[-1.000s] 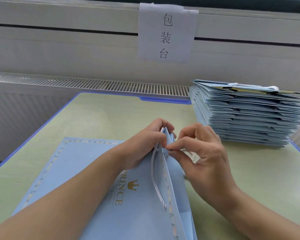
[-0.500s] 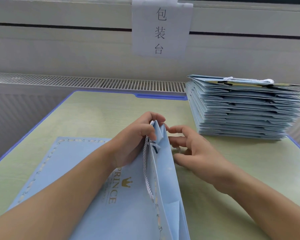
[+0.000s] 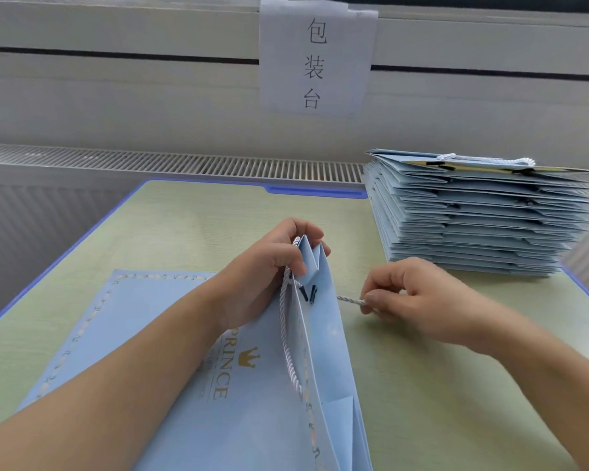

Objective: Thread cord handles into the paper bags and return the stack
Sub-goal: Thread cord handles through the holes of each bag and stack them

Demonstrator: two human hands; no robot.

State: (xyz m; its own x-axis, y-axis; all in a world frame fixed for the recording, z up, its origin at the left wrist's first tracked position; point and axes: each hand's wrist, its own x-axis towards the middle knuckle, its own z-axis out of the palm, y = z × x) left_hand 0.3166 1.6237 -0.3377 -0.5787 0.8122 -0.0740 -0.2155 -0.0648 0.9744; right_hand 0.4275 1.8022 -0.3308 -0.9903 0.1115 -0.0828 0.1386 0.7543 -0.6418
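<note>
- Lying flat at the near left of the bench [image 3: 191, 212], a pale blue paper bag [image 3: 143, 341] printed with "PRINCE" and a gold crown showed a dotted border along its far and left edges.
- Over it, a second paper bag [image 3: 323, 362] stood on edge, its folded gusset pointing up.
- The left hand [image 3: 269, 277] was closed on that bag's top corner, thumb and fingers pinching the paper, with a white twisted cord [image 3: 288, 348] hanging in a loop down the bag's left face.
- Just right of the bag, the right hand [image 3: 412, 300] pinched the cord's end [image 3: 351, 300] between thumb and forefinger, stretched taut from the bag.
- At the far right corner sat a stack of bags [image 3: 476, 222], one cord handle [image 3: 487, 160] on top.
- Behind hung a paper sign [image 3: 317, 59].
</note>
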